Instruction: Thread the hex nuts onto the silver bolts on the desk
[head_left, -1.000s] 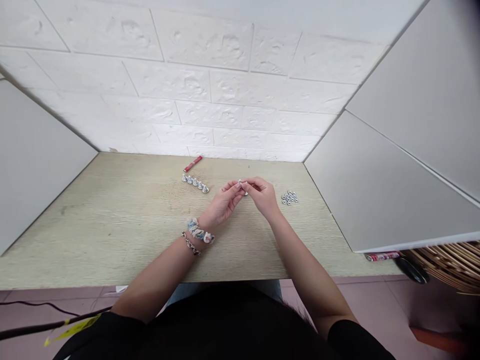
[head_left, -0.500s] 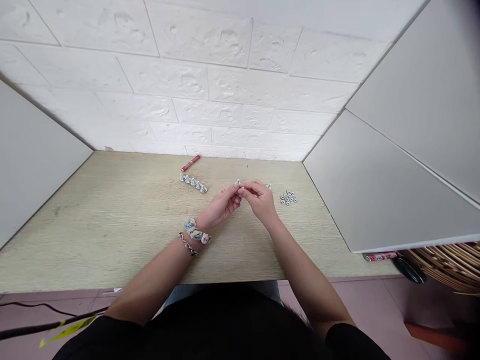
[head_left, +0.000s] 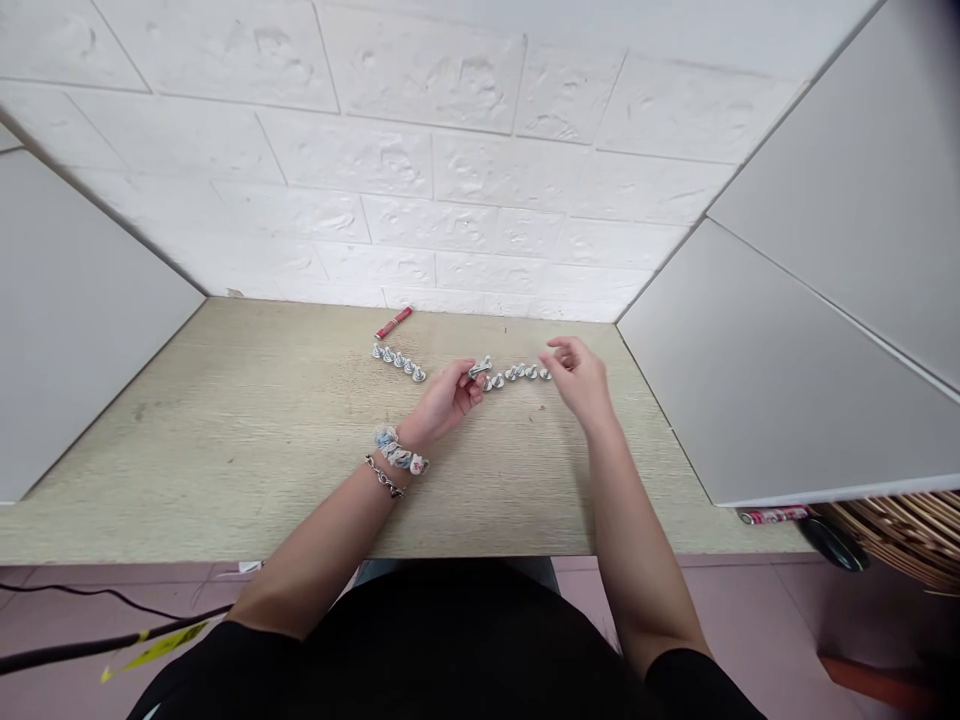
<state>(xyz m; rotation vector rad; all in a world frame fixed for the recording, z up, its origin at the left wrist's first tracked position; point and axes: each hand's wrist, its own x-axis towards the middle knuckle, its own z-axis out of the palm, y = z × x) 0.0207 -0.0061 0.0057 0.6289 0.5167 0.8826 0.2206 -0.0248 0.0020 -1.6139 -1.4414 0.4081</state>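
Note:
A small silver bolt [head_left: 480, 369] is pinched between the thumb and fingers of my left hand [head_left: 442, 402], its shank pointing to the right. Just beyond that hand, a row of several bolts standing on their heads [head_left: 514, 373] runs to the right. My right hand [head_left: 583, 383] is at the right end of this row, thumb and forefinger apart, with nothing visible between them. It covers the spot where the small nuts lay. To the left, another slanting row of several bolts [head_left: 399, 362] stands on the table.
A red tube-shaped stick [head_left: 394, 323] lies behind the left row on the wooden table [head_left: 300, 470]. White brick wall [head_left: 472, 90] closes off the back, with grey panels [head_left: 787, 350] at the sides. A red-and-white can-like item [head_left: 772, 515] sits at the right edge.
My right hand has left my left hand and moved right, to over the nuts. The left hand keeps the bolt. The view has shifted slightly, and the right row of bolts is now uncovered.

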